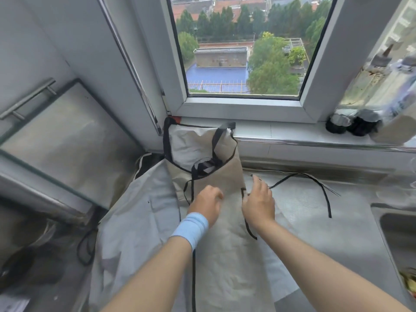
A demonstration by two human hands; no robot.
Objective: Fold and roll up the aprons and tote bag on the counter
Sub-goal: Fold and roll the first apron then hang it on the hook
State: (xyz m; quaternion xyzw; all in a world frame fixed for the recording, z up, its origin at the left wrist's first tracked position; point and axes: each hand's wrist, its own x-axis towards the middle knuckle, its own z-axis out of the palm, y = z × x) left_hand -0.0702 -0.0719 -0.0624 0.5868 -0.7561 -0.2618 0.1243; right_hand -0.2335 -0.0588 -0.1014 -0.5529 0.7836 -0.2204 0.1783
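Observation:
A beige apron (225,176) with black trim lies on the counter as a narrow lengthwise strip, its top end propped against the window sill. My left hand (206,206), with a blue wristband, rests on the strip's left side with the fingers bent down onto the fabric. My right hand (258,203) lies on the strip's right edge, fingers stretched forward, thumb beside the black trim. One black tie strap (324,190) trails off to the right across the counter. A pale grey cloth (139,210) is spread underneath and to the left; I cannot tell whether it is an apron or the tote bag.
A glass-topped appliance with a metal handle (67,136) stands at the left. At the right edge is a steel sink (396,224). Dark-capped bottles (351,124) lie on the window sill (281,131). A black cord (85,248) loops at the lower left.

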